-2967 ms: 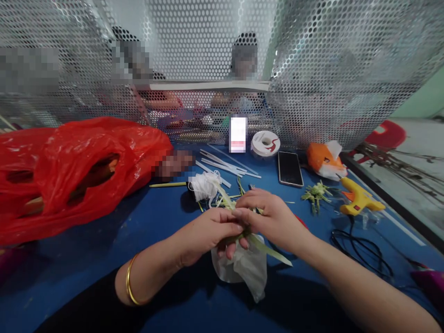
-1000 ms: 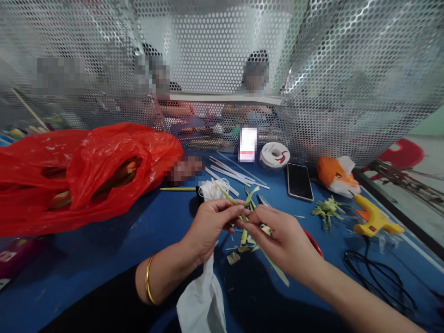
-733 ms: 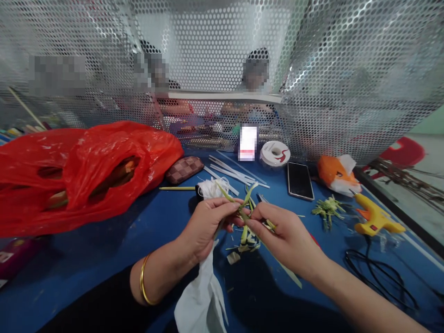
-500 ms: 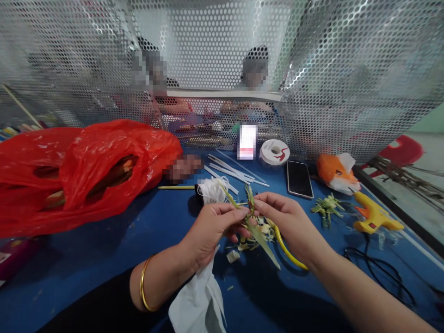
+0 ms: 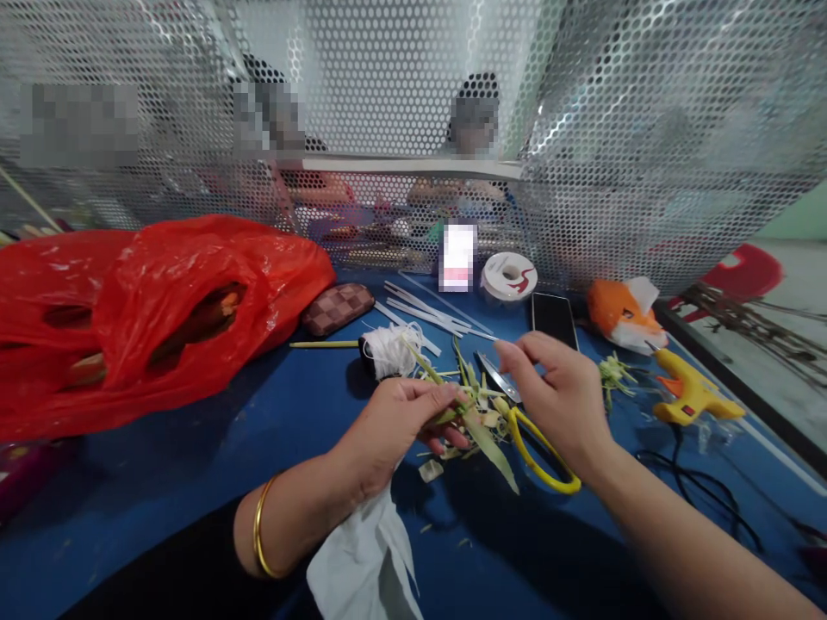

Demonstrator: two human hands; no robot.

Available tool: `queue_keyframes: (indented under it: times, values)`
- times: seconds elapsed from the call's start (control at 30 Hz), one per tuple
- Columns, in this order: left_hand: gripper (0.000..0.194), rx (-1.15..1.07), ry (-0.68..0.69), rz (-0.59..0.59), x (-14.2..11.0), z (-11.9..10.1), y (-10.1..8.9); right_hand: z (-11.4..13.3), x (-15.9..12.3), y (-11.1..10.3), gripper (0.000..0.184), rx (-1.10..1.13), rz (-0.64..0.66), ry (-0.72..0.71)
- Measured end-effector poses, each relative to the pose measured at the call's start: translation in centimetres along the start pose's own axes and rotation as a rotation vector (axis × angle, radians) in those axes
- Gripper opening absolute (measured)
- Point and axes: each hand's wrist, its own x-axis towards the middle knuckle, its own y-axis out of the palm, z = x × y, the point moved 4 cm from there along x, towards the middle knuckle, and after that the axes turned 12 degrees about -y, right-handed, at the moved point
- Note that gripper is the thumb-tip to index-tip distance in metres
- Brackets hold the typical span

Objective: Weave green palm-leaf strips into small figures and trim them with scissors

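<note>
My left hand [image 5: 407, 422] pinches a piece of green leaf [image 5: 491, 452] between thumb and fingers; its broad end points down to the right, and narrow strips stick up above the fingers. My right hand [image 5: 559, 392] is raised to the right with its fingers curled in; what they hold, if anything, is too small to make out. Beneath and beside it lie scissors with yellow handles [image 5: 539, 456], their blades pointing away. A spool of white thread [image 5: 393, 349] rests behind my left hand. Pale green and cream scraps [image 5: 432, 470] are scattered under the hands.
A red plastic bag [image 5: 161, 336] fills the left side, beside a checkered pouch [image 5: 338, 308]. White sticks [image 5: 426, 317], a ribbon roll [image 5: 509, 275] and a phone [image 5: 552, 317] lie behind. At right are a tissue pack [image 5: 624, 319] and a yellow glue gun [image 5: 694, 392] with its cord.
My right hand has moved away from the leaf, to the right and up, with its fingers curled, uncovering the scissors' blades. My left hand keeps its pinch on the leaf.
</note>
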Motion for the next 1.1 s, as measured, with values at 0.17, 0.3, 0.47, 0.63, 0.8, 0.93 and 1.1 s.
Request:
queue_keyframes:
  times: [0.17,0.3,0.47,0.63,0.8,0.93,1.1]
  values:
    - [0.025,0.081,-0.035,0.106,-0.4,-0.1,0.6,1.8,0.0,0.7,0.020,0.154,0.233,-0.162]
    - [0.022,0.186,-0.071,0.122,-0.3,0.6,0.8,1.5,-1.2,2.9,0.016,0.591,0.386,0.264]
    - [0.023,0.239,-0.099,0.107,0.2,1.4,0.8,1.4,-2.0,3.7,0.015,0.788,0.323,0.484]
    - [0.019,0.280,-0.085,0.139,0.4,1.4,0.8,1.6,-2.3,3.8,0.016,0.786,0.259,0.462]
    - [0.019,0.289,-0.126,0.185,0.3,1.7,1.1,1.6,-2.4,4.1,0.013,0.644,0.235,0.344]
    - [0.022,0.154,-0.102,0.103,0.3,1.5,0.9,2.0,-1.3,2.6,0.011,0.358,0.134,-0.016]
    - [0.023,-0.134,0.005,0.066,0.0,-0.3,-0.2,2.1,-0.2,-0.3,0.014,0.139,-0.046,-0.138]
